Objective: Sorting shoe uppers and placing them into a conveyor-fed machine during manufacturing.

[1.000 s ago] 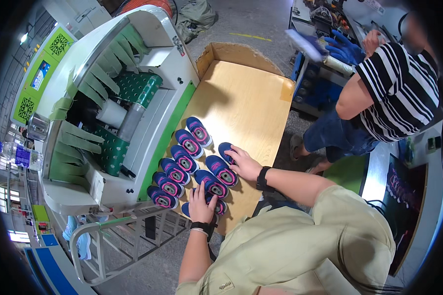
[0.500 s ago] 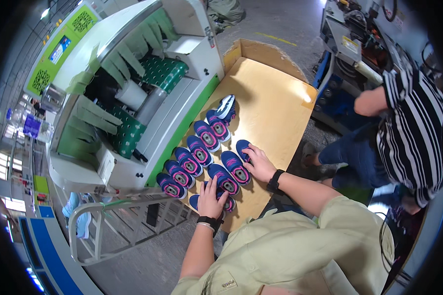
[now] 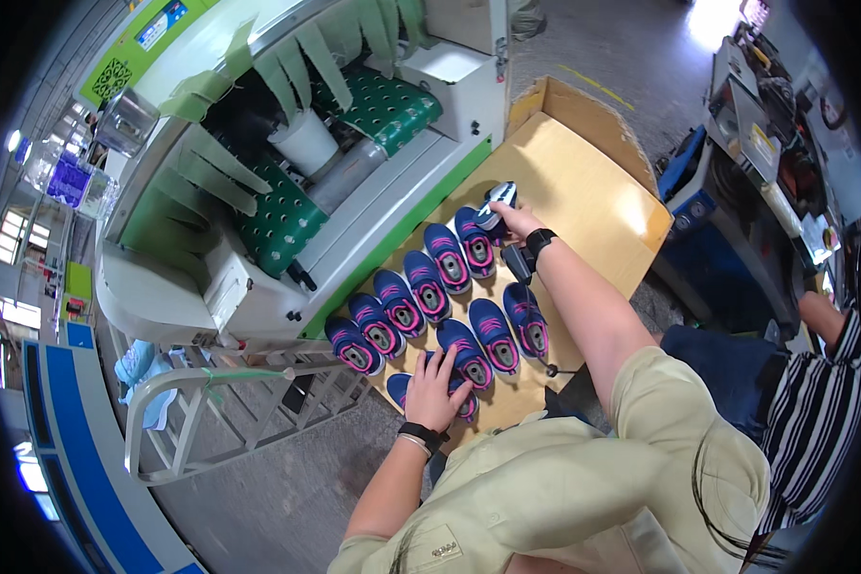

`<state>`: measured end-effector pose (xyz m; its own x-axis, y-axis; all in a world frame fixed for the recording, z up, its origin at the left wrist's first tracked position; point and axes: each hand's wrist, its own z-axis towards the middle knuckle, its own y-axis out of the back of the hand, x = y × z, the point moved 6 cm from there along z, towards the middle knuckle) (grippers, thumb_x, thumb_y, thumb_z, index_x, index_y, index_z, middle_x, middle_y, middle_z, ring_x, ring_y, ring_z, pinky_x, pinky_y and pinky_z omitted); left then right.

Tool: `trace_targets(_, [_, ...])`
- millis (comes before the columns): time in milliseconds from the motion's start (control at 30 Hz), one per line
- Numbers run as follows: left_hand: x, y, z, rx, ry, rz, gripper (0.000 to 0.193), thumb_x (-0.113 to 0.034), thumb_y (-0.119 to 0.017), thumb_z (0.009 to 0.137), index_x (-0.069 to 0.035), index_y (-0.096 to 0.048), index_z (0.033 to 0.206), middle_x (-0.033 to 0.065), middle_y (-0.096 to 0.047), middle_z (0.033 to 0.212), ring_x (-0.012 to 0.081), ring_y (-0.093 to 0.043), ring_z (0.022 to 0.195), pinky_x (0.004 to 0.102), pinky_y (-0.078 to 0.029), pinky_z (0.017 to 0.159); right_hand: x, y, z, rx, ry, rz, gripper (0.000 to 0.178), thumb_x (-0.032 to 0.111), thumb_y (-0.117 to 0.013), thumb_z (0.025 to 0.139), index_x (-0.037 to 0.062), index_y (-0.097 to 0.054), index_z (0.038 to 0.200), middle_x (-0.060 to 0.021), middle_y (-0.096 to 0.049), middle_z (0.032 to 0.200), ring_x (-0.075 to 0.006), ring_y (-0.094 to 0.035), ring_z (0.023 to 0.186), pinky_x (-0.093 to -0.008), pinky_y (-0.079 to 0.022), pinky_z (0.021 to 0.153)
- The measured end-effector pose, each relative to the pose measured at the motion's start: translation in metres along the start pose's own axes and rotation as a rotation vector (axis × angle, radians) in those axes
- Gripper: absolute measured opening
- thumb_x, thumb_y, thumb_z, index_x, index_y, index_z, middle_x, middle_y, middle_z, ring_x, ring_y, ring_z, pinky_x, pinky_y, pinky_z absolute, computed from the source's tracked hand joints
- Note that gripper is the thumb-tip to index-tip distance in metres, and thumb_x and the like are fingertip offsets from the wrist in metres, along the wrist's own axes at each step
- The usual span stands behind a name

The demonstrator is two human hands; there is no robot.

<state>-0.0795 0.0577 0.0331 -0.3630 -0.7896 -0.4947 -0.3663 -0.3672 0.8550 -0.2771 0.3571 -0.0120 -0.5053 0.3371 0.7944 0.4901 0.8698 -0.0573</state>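
Note:
Blue sneakers with pink trim stand in two slanting rows on a tan board table. At the far end of the back row, my right hand is closed on a sneaker tipped so that its pale sole shows. Beside it stands the back row's last upright sneaker. My left hand lies with fingers spread over the left end of the front row, partly hiding the sneakers under it. Next to its fingertips is a front-row sneaker. Another sneaker ends that row on the right.
Left of the table stands a white machine with hanging green strips and a perforated green belt. A plastic bottle and a metal cup are on its left side. A metal rack stands below. A co-worker in a striped top is at right.
My right hand has moved from the front row's right-end sneaker to the tipped sneaker at the far end and closed on it. My left hand stays over the front row. The view has shifted.

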Motion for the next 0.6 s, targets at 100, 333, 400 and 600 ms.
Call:
trace_targets(100, [0.012,0.004,0.003,0.02,0.045,-0.205,0.068,-0.046,-0.066,0.089,-0.016,-0.045,0.147,0.022,-0.041,0.149,0.0409,-0.034,0.141,0.0491,-0.033,0.111,0.007,0.0,0.006,-0.065,0.03,0.045,0.094,0.024,-0.076,0.073,0.0072,-0.021,0.147,-0.023,-0.056,0.116,-0.0297,-0.065,0.076,-0.0425,-0.055,0.056])
trace_targets(333, [0.009,0.077,0.063,-0.186,0.239,-1.46,0.07,-0.048,-0.042,0.104,-0.011,-0.014,0.157,0.0142,-0.03,0.155,0.0297,-0.039,0.138,0.0471,-0.04,0.108,0.065,-0.065,-0.198,0.26,1.046,-0.601,0.077,0.025,-0.082,0.074,0.0107,-0.044,0.138,-0.0173,-0.038,0.136,-0.0271,-0.043,0.124,-0.0365,-0.043,0.101])
trace_targets(400, [0.008,0.085,0.087,-0.099,0.17,-1.754,0.076,-0.064,-0.037,0.098,-0.009,-0.032,0.149,0.0126,-0.047,0.142,0.0302,-0.054,0.123,0.0457,-0.051,0.095,0.063,-0.076,-0.221,0.487,1.116,-0.586,0.075,0.024,-0.082,0.074,0.0107,-0.045,0.138,-0.0153,-0.039,0.135,-0.0277,-0.044,0.122,-0.0375,-0.043,0.102])
trace_targets(600, [0.039,0.167,0.125,-0.318,0.134,-1.962,0.083,-0.073,-0.046,0.089,-0.002,-0.051,0.132,0.0127,-0.061,0.125,0.0304,-0.064,0.099,0.0349,-0.056,0.072,0.003,-0.028,-0.068,0.149,0.766,-0.693,0.069,0.022,-0.076,0.08,0.0069,-0.044,0.139,-0.0276,-0.044,0.135,-0.0435,-0.047,0.124,-0.0456,-0.04,0.107])
